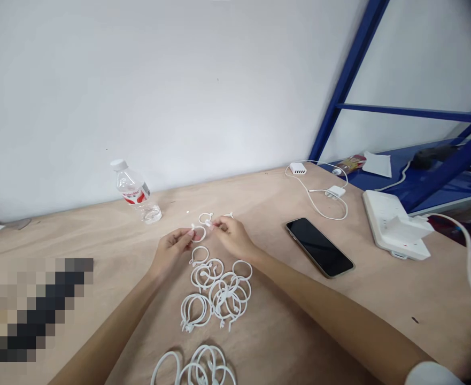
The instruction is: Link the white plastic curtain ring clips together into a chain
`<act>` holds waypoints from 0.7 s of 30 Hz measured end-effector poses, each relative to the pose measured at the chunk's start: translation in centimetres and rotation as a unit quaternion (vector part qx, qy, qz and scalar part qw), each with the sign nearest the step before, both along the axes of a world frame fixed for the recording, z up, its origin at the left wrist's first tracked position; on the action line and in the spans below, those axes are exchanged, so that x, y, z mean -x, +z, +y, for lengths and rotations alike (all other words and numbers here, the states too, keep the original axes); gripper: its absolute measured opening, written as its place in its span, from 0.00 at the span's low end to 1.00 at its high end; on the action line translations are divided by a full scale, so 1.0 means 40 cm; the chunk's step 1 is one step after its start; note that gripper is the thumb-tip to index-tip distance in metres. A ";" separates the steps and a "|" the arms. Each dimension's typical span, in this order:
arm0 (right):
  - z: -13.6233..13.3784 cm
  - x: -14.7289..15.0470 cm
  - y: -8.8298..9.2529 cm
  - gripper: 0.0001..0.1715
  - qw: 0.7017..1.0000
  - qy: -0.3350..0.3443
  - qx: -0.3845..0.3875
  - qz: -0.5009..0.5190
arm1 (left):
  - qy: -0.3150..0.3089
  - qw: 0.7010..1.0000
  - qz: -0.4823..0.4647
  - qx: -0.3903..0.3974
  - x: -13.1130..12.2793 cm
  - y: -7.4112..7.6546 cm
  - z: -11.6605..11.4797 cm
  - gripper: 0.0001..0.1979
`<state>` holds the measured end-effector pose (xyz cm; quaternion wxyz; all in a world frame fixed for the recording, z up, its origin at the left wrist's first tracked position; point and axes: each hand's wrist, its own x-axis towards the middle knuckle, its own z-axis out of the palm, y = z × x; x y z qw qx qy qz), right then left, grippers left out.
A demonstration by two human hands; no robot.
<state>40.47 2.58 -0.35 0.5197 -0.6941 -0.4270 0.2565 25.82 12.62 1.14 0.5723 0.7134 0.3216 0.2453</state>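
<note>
My left hand (174,247) is closed, thumb and finger pinching the edge of a thin white plastic ring (203,238) with a small knob on it. Close by on the right, my right hand (232,235) is also closed, its fingertips on a small white end that seems to belong to another white ring (200,215) just beyond. Part of one more ring (229,215) shows behind the right hand. Below the hands lies a single ring (208,253), then a tangled pile of rings (210,295). The knobbed ends of several rings overlap.
Nearest me is a second group of white rings (208,363). A water bottle (134,188) stands at the back left. On the right are a phone (319,247), a charger with a white cable (298,168) and a white power strip (379,219). A blue metal frame (341,85) rises behind.
</note>
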 end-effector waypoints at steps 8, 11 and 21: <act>-0.090 0.090 0.048 0.16 0.915 0.022 -0.126 0.382 | -0.002 0.950 -0.122 0.287 0.013 0.030 -0.126 0.16; -0.116 0.087 0.064 0.17 0.882 0.017 -0.150 0.447 | -0.018 0.945 -0.122 0.302 0.018 0.048 -0.149 0.14; -0.164 0.106 0.081 0.06 0.768 0.118 -0.136 0.614 | -0.022 0.937 -0.136 0.321 0.009 0.020 -0.178 0.15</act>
